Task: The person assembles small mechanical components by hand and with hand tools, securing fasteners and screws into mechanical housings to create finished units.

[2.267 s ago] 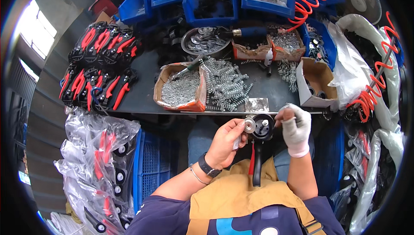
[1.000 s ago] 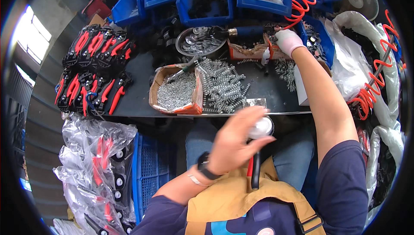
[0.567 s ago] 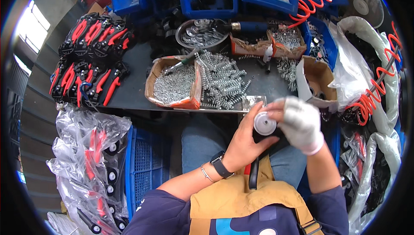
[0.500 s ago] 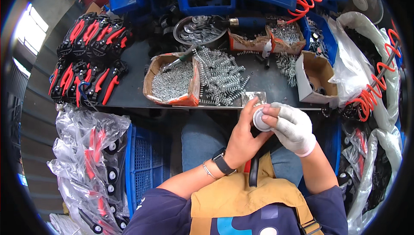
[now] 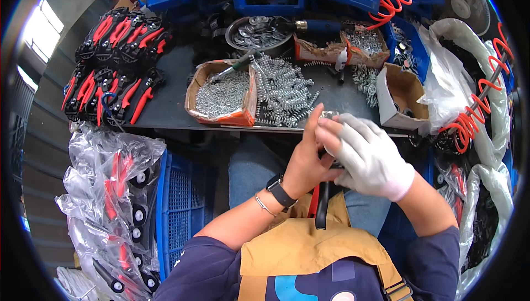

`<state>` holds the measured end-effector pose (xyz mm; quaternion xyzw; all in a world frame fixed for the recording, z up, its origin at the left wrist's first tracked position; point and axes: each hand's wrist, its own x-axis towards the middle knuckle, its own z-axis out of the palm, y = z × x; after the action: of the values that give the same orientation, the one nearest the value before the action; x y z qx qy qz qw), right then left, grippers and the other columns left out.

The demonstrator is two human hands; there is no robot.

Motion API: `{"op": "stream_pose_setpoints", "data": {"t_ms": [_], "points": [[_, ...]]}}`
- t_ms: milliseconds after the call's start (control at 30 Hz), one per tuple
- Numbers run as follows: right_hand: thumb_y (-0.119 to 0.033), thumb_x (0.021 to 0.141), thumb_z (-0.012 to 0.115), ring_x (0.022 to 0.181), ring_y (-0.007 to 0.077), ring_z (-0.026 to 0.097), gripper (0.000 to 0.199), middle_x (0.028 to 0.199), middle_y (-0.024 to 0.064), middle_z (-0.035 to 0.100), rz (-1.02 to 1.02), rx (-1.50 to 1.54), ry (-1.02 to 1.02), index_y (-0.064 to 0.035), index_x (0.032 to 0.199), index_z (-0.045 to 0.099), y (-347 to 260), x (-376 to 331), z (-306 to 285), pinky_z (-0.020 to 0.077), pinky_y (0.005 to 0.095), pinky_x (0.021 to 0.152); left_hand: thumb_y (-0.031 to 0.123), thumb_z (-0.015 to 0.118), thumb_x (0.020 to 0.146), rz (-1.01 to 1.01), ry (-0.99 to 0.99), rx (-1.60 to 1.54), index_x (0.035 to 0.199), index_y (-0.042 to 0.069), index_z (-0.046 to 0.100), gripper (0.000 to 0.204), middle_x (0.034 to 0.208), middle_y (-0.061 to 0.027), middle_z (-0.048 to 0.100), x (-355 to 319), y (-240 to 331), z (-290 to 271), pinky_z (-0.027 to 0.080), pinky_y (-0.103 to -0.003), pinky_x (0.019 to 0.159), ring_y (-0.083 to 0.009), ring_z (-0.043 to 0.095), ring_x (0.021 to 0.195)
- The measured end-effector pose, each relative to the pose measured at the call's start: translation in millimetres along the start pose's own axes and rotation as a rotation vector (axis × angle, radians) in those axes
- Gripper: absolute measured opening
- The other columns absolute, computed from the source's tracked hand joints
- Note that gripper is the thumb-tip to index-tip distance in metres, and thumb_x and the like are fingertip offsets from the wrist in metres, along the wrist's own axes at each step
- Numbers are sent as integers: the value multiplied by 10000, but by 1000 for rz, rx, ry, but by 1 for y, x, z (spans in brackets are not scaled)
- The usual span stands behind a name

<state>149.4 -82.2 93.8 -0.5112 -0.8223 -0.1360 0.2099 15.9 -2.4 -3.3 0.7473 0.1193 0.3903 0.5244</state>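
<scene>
Just off the bench's front edge, my bare left hand, with a dark watch on its wrist, is closed round a hand tool. Its black and red handles point down toward my apron, and its head is hidden between my hands. My right hand, in a white glove with bare fingertips, is curled over that head and meets the left fingers. What lies under the right fingers is covered. Behind them, a small shiny metal plate shows at the bench edge.
A cardboard box of small metal parts and a heap of springs lie on the bench. Red-handled tools stand stacked at left. Blue bins line the back. A red coiled hose hangs at right, near an open carton.
My right hand has swung over the tool's head, covering the pale round disc that its fingertips held before. My left hand has tilted and shifted slightly up and left.
</scene>
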Motion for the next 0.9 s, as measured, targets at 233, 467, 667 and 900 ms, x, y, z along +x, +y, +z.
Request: {"op": "stream_pose_setpoints", "data": {"t_ms": [233,467,667,900], "points": [[-305,594,828,741,269,621,659,818,89,616,55,162,-65,-31,1137,574,11,12,-15,474,370,699,-80,627,847,-92,2,-217,1513,123,-9,943,1162,-170,611,-6,-18,6,482,-345,943,-227,613,1066],[-46,715,646,955,301,631,307,1029,97,643,-185,278,-351,-86,1019,660,41,18,-20,520,383,777,-130,578,848,-91,56,-170,1509,104,10,902,1225,-192,597,-9,-23,9,504,-331,902,-212,630,1057],[-123,787,627,866,321,632,152,944,130,602,147,100,-305,-49,916,595,11,13,-11,514,415,726,-105,622,832,-54,99,-159,1499,82,80,880,1134,-136,620,-10,-19,15,508,-317,880,-183,635,956],[-262,925,624,782,141,592,285,900,39,585,936,1300,619,-12,1058,586,-11,-21,33,472,280,660,49,815,682,186,31,219,1476,84,189,1012,1092,-118,607,-6,-24,8,485,-371,899,-245,606,1008]]}}
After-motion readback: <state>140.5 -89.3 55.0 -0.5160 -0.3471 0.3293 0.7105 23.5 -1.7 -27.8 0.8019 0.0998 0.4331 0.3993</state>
